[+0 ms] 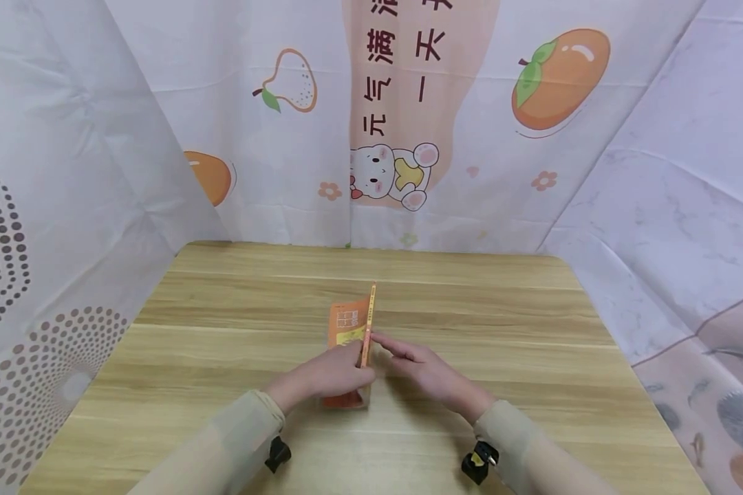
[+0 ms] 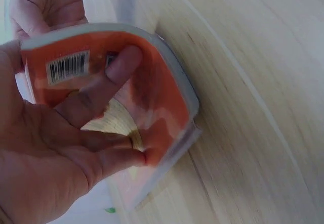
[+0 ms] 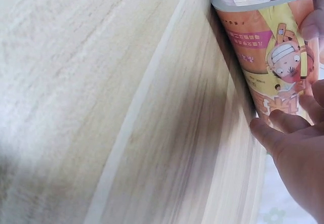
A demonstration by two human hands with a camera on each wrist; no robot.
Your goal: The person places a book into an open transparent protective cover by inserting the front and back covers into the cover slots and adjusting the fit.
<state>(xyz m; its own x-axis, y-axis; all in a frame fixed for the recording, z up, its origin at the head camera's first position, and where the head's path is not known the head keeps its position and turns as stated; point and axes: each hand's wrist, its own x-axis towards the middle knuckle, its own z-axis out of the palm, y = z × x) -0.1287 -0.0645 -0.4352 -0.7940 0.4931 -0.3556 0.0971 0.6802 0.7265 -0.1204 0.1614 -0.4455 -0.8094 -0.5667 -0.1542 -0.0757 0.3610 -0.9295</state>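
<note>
An orange paperback book (image 1: pixel 349 317) stands on edge on the table, its narrow spine (image 1: pixel 370 313) facing up in the head view. My left hand (image 1: pixel 337 371) grips its near end, fingers spread over the back cover beside a barcode (image 2: pixel 69 66) in the left wrist view. The cover bows under that hold. From the other side, my right hand (image 1: pixel 430 371) reaches in with extended fingers, their tips at the front cover. A cartoon figure (image 3: pixel 287 57) shows on that cover in the right wrist view.
The wood-grain table (image 1: pixel 470 309) spreads around both hands. Behind it hangs a white printed curtain (image 1: pixel 254 137) with fruit and a cartoon animal. More patterned cloth (image 1: pixel 87 206) drapes the left side, and marbled cloth (image 1: pixel 675 192) the right. Black wrist devices (image 1: pixel 479 462) sit below the sleeves.
</note>
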